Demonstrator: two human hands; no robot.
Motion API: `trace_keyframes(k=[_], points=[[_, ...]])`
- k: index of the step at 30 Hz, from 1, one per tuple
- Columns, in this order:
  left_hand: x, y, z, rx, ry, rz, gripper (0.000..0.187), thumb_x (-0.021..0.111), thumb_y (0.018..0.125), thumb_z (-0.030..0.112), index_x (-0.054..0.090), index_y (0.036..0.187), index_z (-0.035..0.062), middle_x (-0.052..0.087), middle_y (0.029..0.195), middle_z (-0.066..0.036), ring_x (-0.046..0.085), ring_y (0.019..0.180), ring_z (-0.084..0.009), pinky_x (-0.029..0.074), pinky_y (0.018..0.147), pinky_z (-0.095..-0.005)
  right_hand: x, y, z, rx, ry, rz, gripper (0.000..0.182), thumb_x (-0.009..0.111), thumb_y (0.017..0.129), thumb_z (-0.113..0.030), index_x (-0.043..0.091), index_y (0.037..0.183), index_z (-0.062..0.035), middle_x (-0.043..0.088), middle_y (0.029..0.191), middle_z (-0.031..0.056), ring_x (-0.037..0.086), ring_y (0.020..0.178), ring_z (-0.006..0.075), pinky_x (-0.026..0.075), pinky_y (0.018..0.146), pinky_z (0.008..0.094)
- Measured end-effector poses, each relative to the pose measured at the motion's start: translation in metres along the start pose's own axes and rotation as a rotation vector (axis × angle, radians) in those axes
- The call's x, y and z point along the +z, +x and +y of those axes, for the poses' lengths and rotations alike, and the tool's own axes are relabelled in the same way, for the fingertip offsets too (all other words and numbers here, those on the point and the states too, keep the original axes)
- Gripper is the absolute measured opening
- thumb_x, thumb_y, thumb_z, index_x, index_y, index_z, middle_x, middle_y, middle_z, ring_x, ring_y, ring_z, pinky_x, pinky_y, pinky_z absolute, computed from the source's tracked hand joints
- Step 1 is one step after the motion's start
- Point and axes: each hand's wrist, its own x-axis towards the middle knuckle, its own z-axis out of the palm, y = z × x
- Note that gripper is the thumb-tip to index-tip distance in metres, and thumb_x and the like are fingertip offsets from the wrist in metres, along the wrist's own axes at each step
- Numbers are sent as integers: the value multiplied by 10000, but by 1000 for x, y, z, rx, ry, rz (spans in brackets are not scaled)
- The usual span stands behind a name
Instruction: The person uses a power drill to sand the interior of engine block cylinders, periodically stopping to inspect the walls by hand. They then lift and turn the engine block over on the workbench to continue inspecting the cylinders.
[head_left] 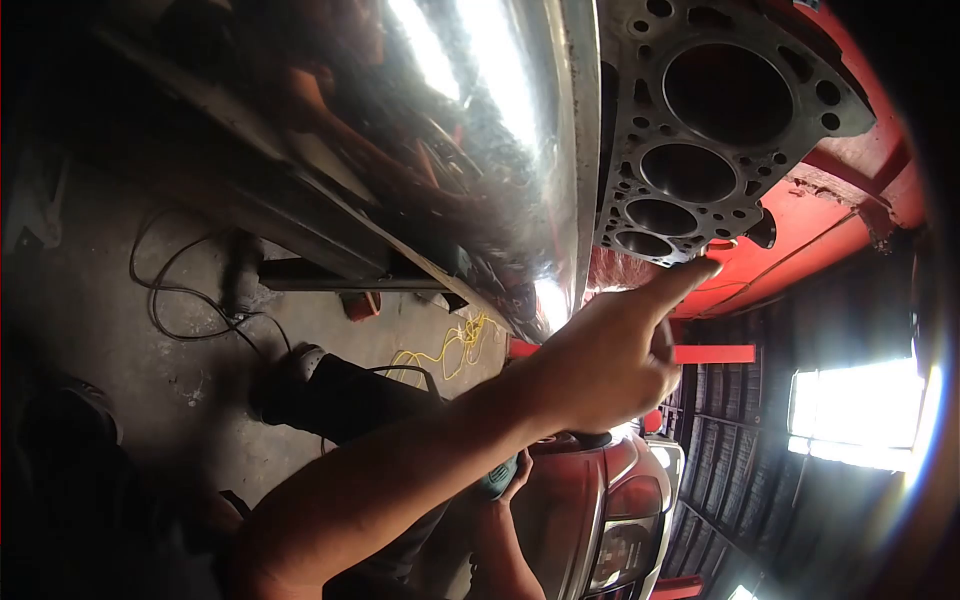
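The view is turned on its side. My right hand [625, 345] reaches across with the index finger stretched out and the other fingers curled in. Its fingertip is right by the edge of a bare metal engine block [700, 130], whose face shows several round cylinder bores and small bolt holes. Nothing shows in this hand. Below the block in this view, a shiny curved metal panel [430, 150] fills the upper middle, with strong reflections. My left hand is out of view.
Another person's hand [518, 478] holds a green tool [497, 480], partly hidden behind my forearm. That person's dark trouser leg [350, 400] stands nearby. A black cable [155, 285] and a yellow cord [465, 340] lie on the floor. A parked car [600, 500] stands beyond.
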Motion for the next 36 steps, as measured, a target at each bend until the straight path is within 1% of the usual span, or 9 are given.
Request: trace_keyframes(k=[2,9,12,19,22,25,28,29,36], points=[[2,-19,1,-77,99,3,846,633,832,-61,282,1596,32,647,773,-52,653,703,-131,550,723,-327,0,2,4,-68,-22,170,543,561,934,-449,604,1262,-18,663,1214,141,630,1119,327,505,1008,485],[-4,-42,0,-222,291,-1,896,633,846,-11,198,1627,48,668,786,-73,672,695,-147,567,702,-329,-17,5,6,-31,72,100,502,563,938,-435,602,1265,-56,669,1180,132,621,1122,321,506,1001,479],[-6,-13,22,-97,118,60,957,636,864,-6,78,1641,38,663,787,-79,644,661,-143,545,647,-308,-1,2,10,-28,152,-116,475,576,925,-443,605,1214,-67,661,1115,162,614,1056,342,513,969,465],[-14,61,38,-191,-132,32,964,660,838,-6,94,1618,8,666,782,-117,678,660,-178,547,630,-318,17,-5,9,-29,79,52,483,570,917,-460,617,1154,-42,639,1039,174,596,998,332,510,947,458],[-10,55,8,38,78,81,886,596,877,-11,117,1621,29,616,659,-59,655,613,-139,510,551,-297,20,-8,6,-31,98,12,499,559,919,-469,634,1113,-15,649,1064,180,609,1020,339,504,965,471],[-12,8,7,-78,202,-68,761,581,879,20,333,1598,56,627,652,-64,578,527,-174,505,596,-345,27,-8,5,-66,-8,63,526,555,920,-471,621,1173,-15,657,1097,186,616,1042,328,503,969,468],[7,-52,-44,-56,374,23,579,623,857,72,564,1432,36,755,958,-183,752,885,-318,571,858,-427,-6,5,3,-91,-146,135,609,519,944,-462,537,1390,-48,607,1318,135,587,1213,321,468,1056,482],[3,-69,-34,-295,483,-93,515,648,850,104,609,1357,23,743,1018,-203,730,927,-379,570,866,-464,-23,8,3,-94,-160,164,610,514,947,-458,534,1404,-55,595,1348,123,576,1242,320,455,1075,487],[-51,-178,-63,-531,890,-5,202,725,856,208,658,905,25,714,811,-169,719,792,-357,573,732,-470,-19,12,0,126,-26,41,574,541,926,-513,585,1299,-79,647,1176,178,627,1109,311,500,1010,463]])
